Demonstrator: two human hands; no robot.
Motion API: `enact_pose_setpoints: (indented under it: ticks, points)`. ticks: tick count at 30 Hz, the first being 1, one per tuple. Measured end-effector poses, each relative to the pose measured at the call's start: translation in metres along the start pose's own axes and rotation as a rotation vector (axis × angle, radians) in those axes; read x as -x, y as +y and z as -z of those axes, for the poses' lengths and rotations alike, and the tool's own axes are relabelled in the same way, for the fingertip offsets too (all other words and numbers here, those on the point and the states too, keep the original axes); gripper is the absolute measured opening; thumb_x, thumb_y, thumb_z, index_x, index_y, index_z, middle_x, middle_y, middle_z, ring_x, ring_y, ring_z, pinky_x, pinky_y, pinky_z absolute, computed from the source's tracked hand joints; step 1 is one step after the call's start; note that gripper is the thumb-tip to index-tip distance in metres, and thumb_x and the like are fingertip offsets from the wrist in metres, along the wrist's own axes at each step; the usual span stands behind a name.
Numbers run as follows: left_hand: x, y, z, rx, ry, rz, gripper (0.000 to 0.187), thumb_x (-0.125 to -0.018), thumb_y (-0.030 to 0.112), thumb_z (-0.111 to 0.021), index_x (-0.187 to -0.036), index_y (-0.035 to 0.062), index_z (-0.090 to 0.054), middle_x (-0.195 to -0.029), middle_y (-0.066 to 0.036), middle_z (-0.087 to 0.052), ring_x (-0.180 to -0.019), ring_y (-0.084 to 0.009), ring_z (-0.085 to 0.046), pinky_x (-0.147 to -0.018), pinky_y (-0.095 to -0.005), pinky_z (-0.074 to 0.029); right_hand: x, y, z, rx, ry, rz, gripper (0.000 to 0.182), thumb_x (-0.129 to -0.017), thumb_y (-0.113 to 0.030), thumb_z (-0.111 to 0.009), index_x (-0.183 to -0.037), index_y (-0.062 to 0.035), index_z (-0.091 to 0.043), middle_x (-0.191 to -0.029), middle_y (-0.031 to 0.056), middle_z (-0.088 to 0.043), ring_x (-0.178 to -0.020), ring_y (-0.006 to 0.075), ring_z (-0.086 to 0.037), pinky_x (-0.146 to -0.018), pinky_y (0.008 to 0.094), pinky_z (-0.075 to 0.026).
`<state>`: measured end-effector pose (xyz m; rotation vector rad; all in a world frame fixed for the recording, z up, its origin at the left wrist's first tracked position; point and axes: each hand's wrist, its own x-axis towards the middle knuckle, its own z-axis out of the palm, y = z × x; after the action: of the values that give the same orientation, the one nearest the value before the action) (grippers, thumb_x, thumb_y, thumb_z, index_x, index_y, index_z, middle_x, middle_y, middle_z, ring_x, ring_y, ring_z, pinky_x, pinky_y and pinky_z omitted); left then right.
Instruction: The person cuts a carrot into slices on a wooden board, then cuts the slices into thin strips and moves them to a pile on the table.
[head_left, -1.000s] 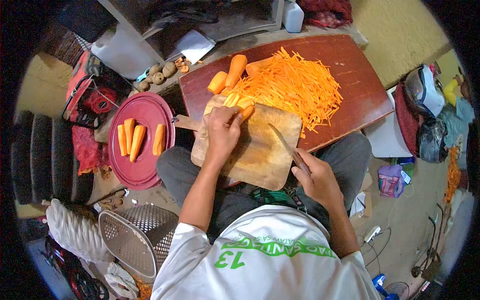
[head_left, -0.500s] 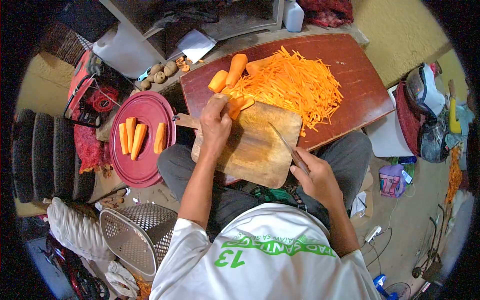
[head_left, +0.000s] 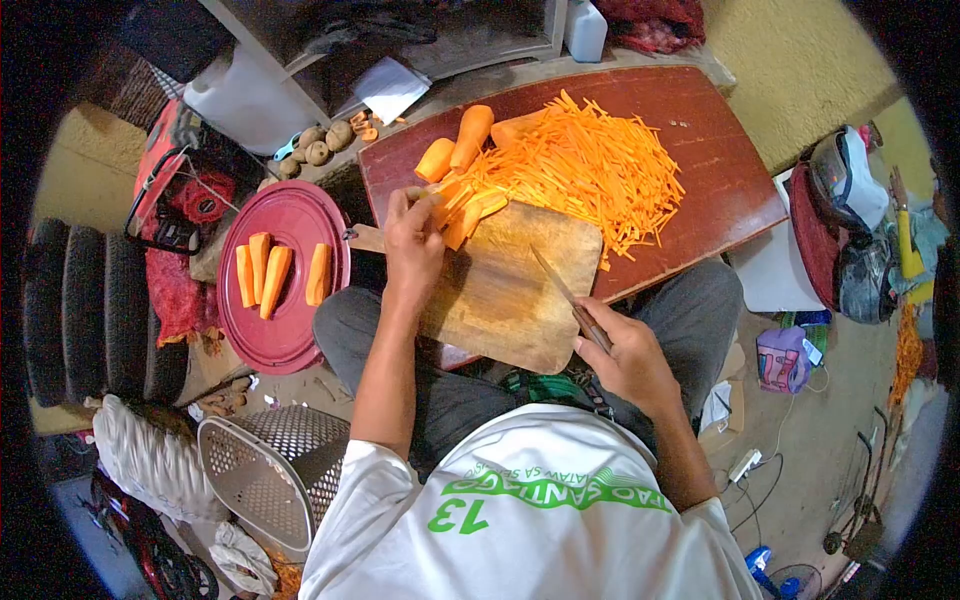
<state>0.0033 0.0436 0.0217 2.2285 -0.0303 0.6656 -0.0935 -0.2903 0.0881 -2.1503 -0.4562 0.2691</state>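
Observation:
My right hand (head_left: 630, 358) is closed round the dark handle of a knife (head_left: 556, 276), its blade slanting up-left over the wooden cutting board (head_left: 530, 320). The board rests at the table's near edge by my lap, its handle pointing left. Over the board's upper left corner, my left hand (head_left: 414, 240) has its fingers curled together at a carrot slice (head_left: 452, 192); the fingertips are partly hidden. More flat carrot slices (head_left: 468, 218) lie beside it. Behind the board spreads a large heap of carrot strips (head_left: 600, 170), with whole peeled carrots (head_left: 472, 136) at its left.
A red-brown table (head_left: 720, 150) carries the carrots and board. To the left, a round red lid (head_left: 300, 345) holds several peeled carrots (head_left: 275, 282). Potatoes (head_left: 317, 152) and a blue peeler (head_left: 287, 148) lie behind it. A plastic basket (head_left: 255, 470) stands at lower left.
My left hand has shifted slightly left and up, off the slices' near side, uncovering more of them and the board. The knife has barely moved.

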Motion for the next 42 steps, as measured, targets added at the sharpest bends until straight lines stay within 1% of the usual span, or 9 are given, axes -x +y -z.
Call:
enact_pose_setpoints:
  ticks: [3,7,11,17,23,26,29,37,42]
  points:
    - [0.006,0.006,0.008,-0.036,0.074,-0.014,0.041,-0.078,-0.013,-0.073,-0.117,0.0001,-0.078,-0.113,-0.012,-0.068,-0.103,-0.0278,-0.069,-0.090,-0.0355,-0.055,0.000,0.000,0.000,-0.012,0.000,-0.009,0.053,-0.093,-0.007,-0.077,-0.142,0.0070,-0.062,-0.119,0.0287,-0.075,-0.110,0.0398,-0.076,-0.094,0.0410,-0.058]
    - [0.053,0.040,0.002,0.145,0.006,0.147,0.027,-0.087,-0.003,-0.079,-0.113,-0.0049,-0.077,-0.106,-0.017,-0.066,-0.096,-0.0321,-0.065,-0.086,-0.0396,-0.052,0.001,0.001,0.001,-0.053,0.026,-0.030,0.051,-0.095,-0.008,-0.074,-0.142,0.0060,-0.062,-0.115,0.0274,-0.076,-0.107,0.0376,-0.077,-0.093,0.0398,-0.058]
    - [0.099,0.100,0.003,0.183,-0.228,0.281,0.034,-0.089,0.001,-0.081,-0.122,-0.0040,-0.071,-0.099,-0.017,-0.061,-0.090,-0.0303,-0.063,-0.080,-0.0381,-0.053,-0.001,-0.002,0.008,-0.098,-0.042,-0.104,0.050,-0.097,-0.015,-0.073,-0.142,0.0025,-0.060,-0.112,0.0296,-0.074,-0.103,0.0474,-0.074,-0.087,0.0482,-0.058]
    - [0.107,0.104,0.019,0.098,-0.445,0.388,0.038,-0.090,0.009,-0.084,-0.124,-0.0027,-0.074,-0.113,-0.019,-0.066,-0.100,-0.0343,-0.066,-0.086,-0.0401,-0.055,-0.010,-0.001,0.001,-0.116,-0.031,-0.010,0.047,-0.099,-0.013,-0.070,-0.143,0.0011,-0.060,-0.115,0.0292,-0.074,-0.106,0.0473,-0.073,-0.089,0.0500,-0.059]
    - [0.106,0.090,0.009,-0.164,-0.331,-0.049,0.039,-0.090,0.018,-0.086,-0.122,-0.0021,-0.074,-0.128,-0.024,-0.062,-0.110,-0.0409,-0.062,-0.094,-0.0464,-0.055,-0.017,-0.006,-0.009,0.061,-0.137,0.068,0.047,-0.103,-0.018,-0.067,-0.147,-0.0016,-0.057,-0.125,0.0282,-0.073,-0.115,0.0464,-0.072,-0.092,0.0525,-0.059]
    - [0.112,0.084,0.001,-0.186,-0.332,-0.053,0.040,-0.090,0.020,-0.086,-0.123,-0.0002,-0.074,-0.129,-0.025,-0.061,-0.113,-0.0423,-0.060,-0.098,-0.0507,-0.053,-0.018,-0.013,-0.004,0.097,-0.207,0.060,0.046,-0.105,-0.018,-0.066,-0.146,0.0004,-0.057,-0.126,0.0277,-0.072,-0.113,0.0465,-0.071,-0.089,0.0519,-0.059]
    - [0.110,0.086,-0.002,-0.168,-0.258,-0.124,0.043,-0.084,0.017,-0.083,-0.121,-0.0014,-0.072,-0.120,-0.023,-0.059,-0.106,-0.0411,-0.057,-0.093,-0.0515,-0.049,-0.016,-0.016,0.001,0.198,-0.276,0.046,0.049,-0.105,-0.018,-0.065,-0.149,-0.0018,-0.053,-0.126,0.0262,-0.072,-0.111,0.0459,-0.072,-0.086,0.0535,-0.059]
    - [0.113,0.076,-0.009,-0.258,-0.296,-0.202,0.032,-0.084,0.021,-0.080,-0.108,0.0015,-0.071,-0.122,-0.021,-0.060,-0.106,-0.0396,-0.056,-0.087,-0.0505,-0.048,-0.008,-0.033,0.000,0.278,-0.277,0.142,0.050,-0.103,-0.018,-0.068,-0.148,-0.0015,-0.052,-0.110,0.0236,-0.071,-0.091,0.0433,-0.073,-0.071,0.0501,-0.061]
    - [0.111,0.074,-0.011,-0.254,-0.285,-0.245,0.029,-0.082,0.020,-0.081,-0.102,0.0011,-0.071,-0.120,-0.022,-0.063,-0.103,-0.0383,-0.057,-0.085,-0.0501,-0.047,-0.010,-0.037,0.001,0.378,-0.366,0.082,0.048,-0.105,-0.023,-0.066,-0.145,0.0000,-0.051,-0.110,0.0213,-0.071,-0.086,0.0404,-0.075,-0.068,0.0481,-0.063]
